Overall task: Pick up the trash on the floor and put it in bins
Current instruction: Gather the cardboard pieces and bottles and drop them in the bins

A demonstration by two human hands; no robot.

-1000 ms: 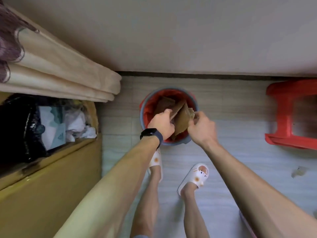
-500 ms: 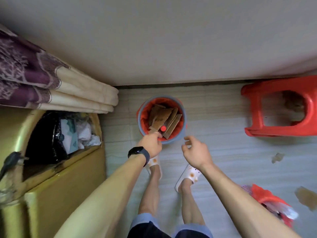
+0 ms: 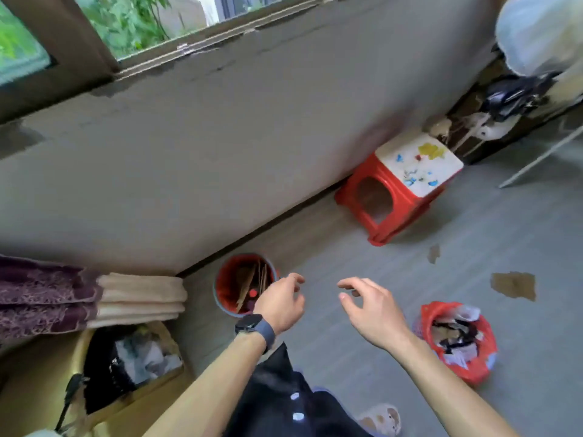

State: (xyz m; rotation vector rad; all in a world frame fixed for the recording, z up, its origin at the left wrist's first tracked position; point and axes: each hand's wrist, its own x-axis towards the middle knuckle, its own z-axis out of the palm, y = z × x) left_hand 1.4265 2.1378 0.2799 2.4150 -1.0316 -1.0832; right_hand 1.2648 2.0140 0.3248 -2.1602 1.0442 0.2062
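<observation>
Left hand [image 3: 280,302] and right hand [image 3: 370,307] are both hanging empty, fingers loosely curled and spread, gripping nothing. A second ago they were pressing brown cardboard down into the bin [image 3: 224,290]. Since then they have been drawing back and apart. The cardboard [image 3: 249,280] is now standing on edge inside the red liner, so that load is looking delivered. The head has also been swinging up and to the right, bringing more of the floor [image 3: 489,234] into view.

The left hand is hovering just beside the bin's rim, at its four o'clock, with a watch [image 3: 252,324] on the wrist. The right hand is floating at three o'clock of the left one, well apart from the bin, its fingertips pointing toward nine o'clock.

Trash is still lying out. A large scrap [image 3: 514,285] is sitting at three o'clock of the right hand, and a small scrap [image 3: 434,253] at two o'clock, near the stool [image 3: 397,190]. Both are probably torn cardboard, though blur is making that uncertain. A red bag [image 3: 473,375], already stuffed with litter, is sitting at four o'clock. A reach rightward for the large scrap is looking like the next move.
</observation>
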